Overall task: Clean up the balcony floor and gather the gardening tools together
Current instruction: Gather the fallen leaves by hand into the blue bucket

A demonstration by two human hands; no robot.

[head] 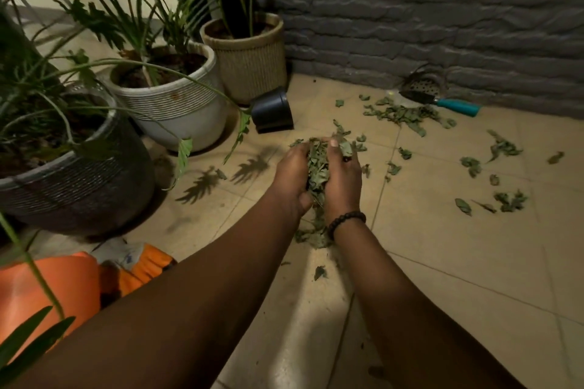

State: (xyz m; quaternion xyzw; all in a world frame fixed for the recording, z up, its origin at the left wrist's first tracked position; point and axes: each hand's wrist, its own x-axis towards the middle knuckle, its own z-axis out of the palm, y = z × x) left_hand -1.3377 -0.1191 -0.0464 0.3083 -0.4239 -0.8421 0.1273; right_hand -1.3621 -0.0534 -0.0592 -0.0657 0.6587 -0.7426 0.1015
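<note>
The dried leaves (316, 167) are curled, dull green, heaped between my palms at centre; more lie scattered (401, 114) toward two o'clock beside the teal-handled trowel (442, 100). My left hand (292, 174) and right hand (343, 180) cup together, fingers curled round the pile.

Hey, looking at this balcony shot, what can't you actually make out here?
- Trowel by the wall: head view, dim light and distance blur its blade.
- Perforated metal thing behind it: too small to identify.
- Left hand and right hand: palms hidden by the bunch of dry leaves they hold.
- Orange item lower left: cut off by the edge and crossed by plant leaves.
- Toppled black pot: its inside faces away.
</note>
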